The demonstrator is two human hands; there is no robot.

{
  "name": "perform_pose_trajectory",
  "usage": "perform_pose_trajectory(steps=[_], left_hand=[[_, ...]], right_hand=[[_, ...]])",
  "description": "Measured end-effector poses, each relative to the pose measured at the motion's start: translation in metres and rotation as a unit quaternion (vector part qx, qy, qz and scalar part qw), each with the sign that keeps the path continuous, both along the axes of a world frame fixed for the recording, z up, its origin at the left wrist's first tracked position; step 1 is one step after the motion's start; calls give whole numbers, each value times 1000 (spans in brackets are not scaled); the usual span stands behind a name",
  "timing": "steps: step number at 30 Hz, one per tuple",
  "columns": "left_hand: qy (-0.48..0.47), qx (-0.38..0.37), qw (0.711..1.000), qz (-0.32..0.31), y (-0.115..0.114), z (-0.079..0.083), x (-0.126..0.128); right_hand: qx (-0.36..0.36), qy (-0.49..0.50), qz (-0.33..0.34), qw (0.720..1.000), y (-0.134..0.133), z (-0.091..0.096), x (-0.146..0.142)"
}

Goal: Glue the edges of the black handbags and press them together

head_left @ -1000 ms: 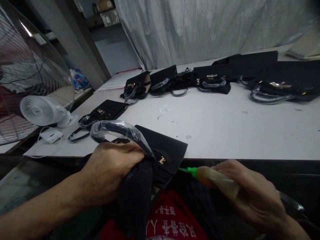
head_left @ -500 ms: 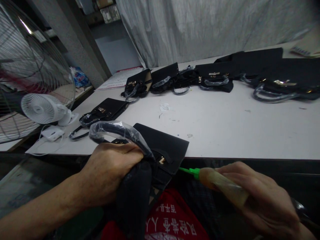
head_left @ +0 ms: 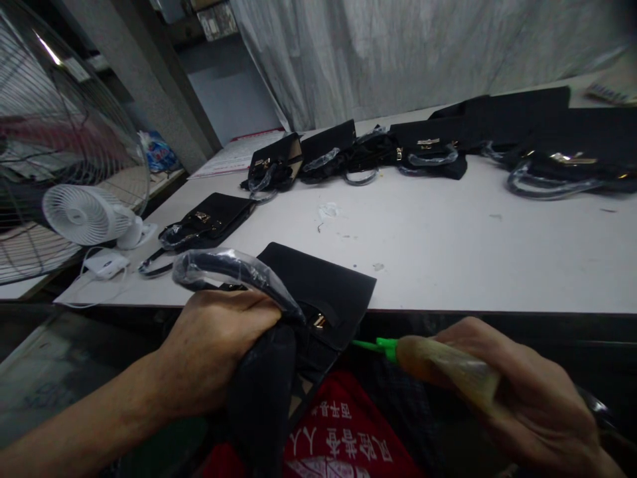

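My left hand [head_left: 213, 352] is closed around a black handbag [head_left: 318, 292] at the near edge of the white table [head_left: 448, 252], gripping it beside its plastic-wrapped handle [head_left: 223, 265]. A gold clasp [head_left: 319, 322] shows on the bag's front. My right hand [head_left: 527, 392] is wrapped round a yellowish glue bottle [head_left: 442, 368] with a green nozzle [head_left: 373, 345]. The nozzle tip points left and reaches the bag's lower corner, just under the flap.
Several more black handbags [head_left: 428, 153] with wrapped handles lie along the far side of the table, and one [head_left: 204, 222] lies at the left. A small white fan [head_left: 84, 216] and a large fan cage [head_left: 54, 153] stand at left. Red printed cloth [head_left: 338, 445] covers my lap.
The view has tipped slightly, so the table sits a little higher in the frame. My right hand with the bottle has drifted a bit right and down. The left hand keeps its grip.
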State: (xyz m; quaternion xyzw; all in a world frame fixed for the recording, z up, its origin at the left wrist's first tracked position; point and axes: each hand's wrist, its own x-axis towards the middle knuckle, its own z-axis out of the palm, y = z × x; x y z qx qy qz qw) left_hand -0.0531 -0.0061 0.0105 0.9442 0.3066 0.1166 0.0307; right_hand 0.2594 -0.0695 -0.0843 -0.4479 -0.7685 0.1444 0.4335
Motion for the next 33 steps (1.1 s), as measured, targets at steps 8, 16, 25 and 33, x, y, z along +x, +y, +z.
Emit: perform_pose_trajectory(steps=[8, 16, 25, 33], left_hand=[[5, -5, 1000, 13, -2, -4, -4], [12, 1, 1000, 24, -4, -7, -6], [-14, 5, 1000, 19, -6, -6, -2], [-7, 24, 999, 34, -9, -9, 1]], right_hand=[[-23, 15, -10, 1000, -1, -5, 3], [-38, 86, 0, 996, 6, -7, 6], [-28, 62, 5, 998, -2, -3, -6], [38, -27, 18, 999, -8, 8, -13]])
